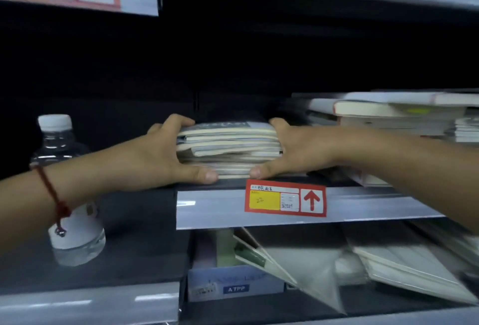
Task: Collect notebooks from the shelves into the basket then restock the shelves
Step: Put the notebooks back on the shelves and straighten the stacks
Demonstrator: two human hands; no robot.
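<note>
A stack of several thin notebooks (pixel 228 147) with pale page edges lies at the front of the middle shelf (pixel 212 208). My left hand (pixel 166 155) grips the stack's left side, fingers curled over the top, thumb along the bottom front edge. On the right side my right hand (pixel 293 155) grips it the same way. The basket is out of sight.
More notebooks (pixel 396 115) are piled on the same shelf to the right. A clear water bottle (pixel 70 190) stands on the lower-left shelf behind my left forearm. A red price tag (pixel 285 199) sits on the shelf edge. Below lie leaning notebooks (pixel 404 267) and a blue box (pixel 233 284).
</note>
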